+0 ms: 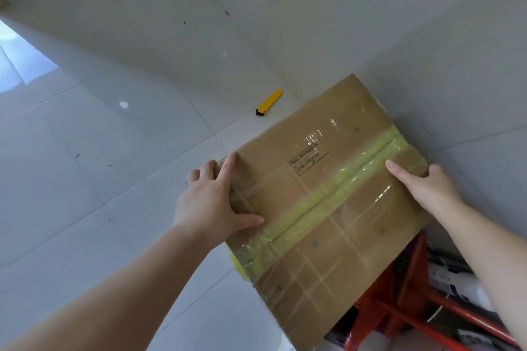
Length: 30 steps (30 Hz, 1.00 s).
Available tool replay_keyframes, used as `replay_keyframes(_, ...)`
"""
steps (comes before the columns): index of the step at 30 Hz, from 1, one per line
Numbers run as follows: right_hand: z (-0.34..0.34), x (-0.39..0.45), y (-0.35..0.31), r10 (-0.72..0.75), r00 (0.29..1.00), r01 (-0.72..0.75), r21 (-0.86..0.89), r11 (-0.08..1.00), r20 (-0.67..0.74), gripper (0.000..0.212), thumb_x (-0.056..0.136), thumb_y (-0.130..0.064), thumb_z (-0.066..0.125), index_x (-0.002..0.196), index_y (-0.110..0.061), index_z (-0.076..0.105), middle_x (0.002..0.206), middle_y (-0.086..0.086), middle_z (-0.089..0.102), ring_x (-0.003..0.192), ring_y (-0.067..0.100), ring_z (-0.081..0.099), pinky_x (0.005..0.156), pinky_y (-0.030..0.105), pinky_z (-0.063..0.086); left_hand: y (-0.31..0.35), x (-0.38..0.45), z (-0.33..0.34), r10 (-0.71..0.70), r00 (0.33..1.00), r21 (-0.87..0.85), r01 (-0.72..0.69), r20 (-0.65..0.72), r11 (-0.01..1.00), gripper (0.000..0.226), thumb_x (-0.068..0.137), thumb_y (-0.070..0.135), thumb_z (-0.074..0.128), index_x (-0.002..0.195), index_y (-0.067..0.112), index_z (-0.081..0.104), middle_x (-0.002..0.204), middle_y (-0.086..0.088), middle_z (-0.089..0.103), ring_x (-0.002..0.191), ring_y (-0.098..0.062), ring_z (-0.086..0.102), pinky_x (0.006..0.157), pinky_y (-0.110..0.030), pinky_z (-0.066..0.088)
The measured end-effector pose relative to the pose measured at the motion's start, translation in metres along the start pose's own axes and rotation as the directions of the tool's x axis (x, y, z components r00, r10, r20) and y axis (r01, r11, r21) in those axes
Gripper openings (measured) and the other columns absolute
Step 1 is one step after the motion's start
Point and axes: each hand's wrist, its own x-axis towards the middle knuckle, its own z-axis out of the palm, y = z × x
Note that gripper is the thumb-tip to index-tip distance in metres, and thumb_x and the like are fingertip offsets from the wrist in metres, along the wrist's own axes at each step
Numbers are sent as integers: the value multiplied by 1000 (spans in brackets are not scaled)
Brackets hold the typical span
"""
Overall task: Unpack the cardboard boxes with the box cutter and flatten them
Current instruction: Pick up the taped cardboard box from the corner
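Note:
A brown cardboard box (319, 168) fills the right middle of the head view, its top seam sealed with yellow-green tape (333, 194) and clear tape. My left hand (211, 202) grips the box's left edge, thumb on top and fingers over the side. My right hand (422, 182) holds the right edge, index finger lying on the taped seam. A yellow box cutter (269, 102) with a black end lies on the floor beyond the box, apart from both hands.
Pale glossy floor tiles (114, 179) stretch left and ahead, meeting a white wall (370, 8) behind the box. A red stool frame (410, 308) and some packaged items (456, 282) sit under the box's near right corner.

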Motion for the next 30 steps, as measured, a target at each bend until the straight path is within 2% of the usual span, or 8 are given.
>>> replay_keyframes(5, 4, -16, -25, -11, 1000, 11, 30, 999, -17, 131, 27, -99, 56, 124, -12, 46, 123, 10, 57, 110, 35, 56, 91, 53, 48, -18, -1, -14, -67, 998, -67, 66, -10, 996, 120, 48, 77, 68, 142, 45, 0, 137, 4, 33, 123, -22, 32, 86, -35, 43)
replay_keyframes(8, 12, -36, -56, -45, 999, 45, 34, 998, 2, 133, 26, -97, 58, 126, -10, 47, 124, 11, 57, 110, 35, 56, 92, 51, 48, -49, -9, -32, -102, 995, -80, 101, -5, 992, 121, 48, 79, 67, 143, 45, 1, 139, 4, 32, 123, -22, 32, 87, -34, 42)
replay_keyframes(12, 24, -76, -112, -97, 995, 95, 50, 994, 27, 137, 25, -96, 59, 129, -9, 45, 129, 12, 54, 113, 36, 55, 94, 51, 47, -98, -24, -72, -140, 990, -88, 138, -14, 986, 123, 48, 81, 66, 146, 43, 2, 141, 4, 32, 124, -21, 31, 89, -35, 41)
replay_keyframes(17, 38, -144, -199, -175, 985, 175, -7, 985, 3, 122, 30, -97, 54, 119, -13, 49, 121, 11, 58, 109, 36, 56, 93, 50, 47, -172, -45, -135, -205, 975, -94, 197, -88, 976, 117, 47, 89, 51, 145, 44, 6, 138, 4, 34, 124, -21, 33, 88, -36, 41)
replay_keyframes(20, 48, -186, -253, -221, 975, 221, -4, 975, 12, 125, 32, -97, 52, 124, -12, 47, 124, 10, 56, 113, 35, 54, 95, 48, 46, -217, -56, -173, -276, 941, -106, 259, -197, 960, 101, 53, 92, 33, 142, 48, 12, 135, 8, 38, 122, -19, 36, 79, -34, 41)
replay_keyframes(22, 56, -211, -289, -266, 964, 266, 10, 964, 22, 125, 36, -96, 53, 127, -11, 46, 127, 11, 54, 116, 35, 52, 95, 47, 45, -248, -64, -198, -310, 917, -98, 295, -252, 950, 93, 60, 90, 28, 142, 49, 13, 135, 7, 39, 123, -20, 37, 79, -35, 41)
replay_keyframes(25, 74, -242, -339, -333, 943, 333, -11, 943, 15, 119, 46, -93, 53, 131, -10, 43, 132, 13, 52, 120, 37, 49, 94, 45, 44, -294, -72, -231, -366, 872, -81, 360, -325, 929, 86, 66, 87, 25, 142, 48, 15, 136, 6, 40, 123, -22, 37, 80, -37, 42)
replay_keyframes(30, 119, -272, -415, -440, 896, 441, 5, 898, 63, 119, 45, -94, 48, 132, -14, 42, 133, 10, 51, 121, 36, 48, 100, 51, 41, -360, -66, -263, -483, 780, -117, 479, -397, 870, 76, 72, 82, 32, 139, 47, 22, 133, 1, 44, 123, -25, 40, 82, -41, 43)
